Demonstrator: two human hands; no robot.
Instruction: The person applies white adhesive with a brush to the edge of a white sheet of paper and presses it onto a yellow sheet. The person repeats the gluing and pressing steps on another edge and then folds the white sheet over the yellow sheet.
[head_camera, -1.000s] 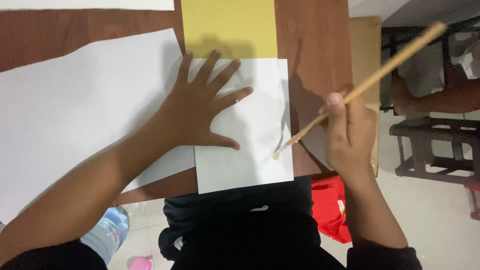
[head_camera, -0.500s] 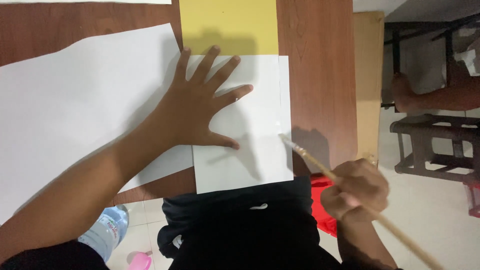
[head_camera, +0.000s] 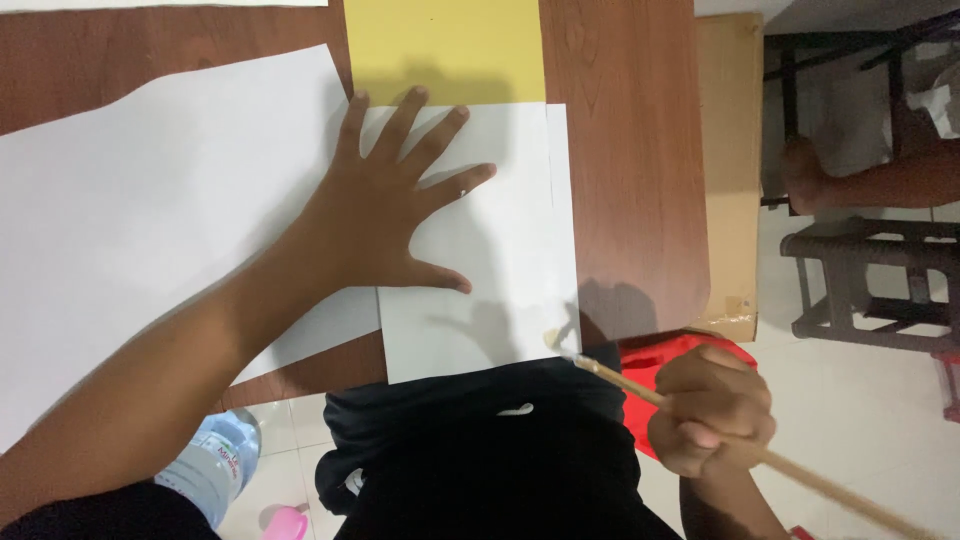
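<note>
My left hand (head_camera: 385, 205) lies flat with fingers spread on a small white sheet (head_camera: 500, 260) near the table's front edge. A yellow sheet (head_camera: 445, 50) lies just beyond it, partly under the white one. My right hand (head_camera: 712, 410) is closed around a thin wooden paintbrush (head_camera: 620, 378), held below the table's front edge. The brush tip (head_camera: 555, 342) touches the white sheet's lower right corner.
A large white sheet (head_camera: 130, 210) covers the left of the brown wooden table (head_camera: 630, 180). A plastic water bottle (head_camera: 205, 470) stands on the floor at lower left. A cardboard piece (head_camera: 730, 170) flanks the table's right edge. Dark stools (head_camera: 870, 280) and another person's foot (head_camera: 800, 175) are at right.
My right hand has dropped from beside the sheet to below the table edge, swinging the brush handle from upper right to lower right. The tip slid down toward the sheet's lower right corner.
</note>
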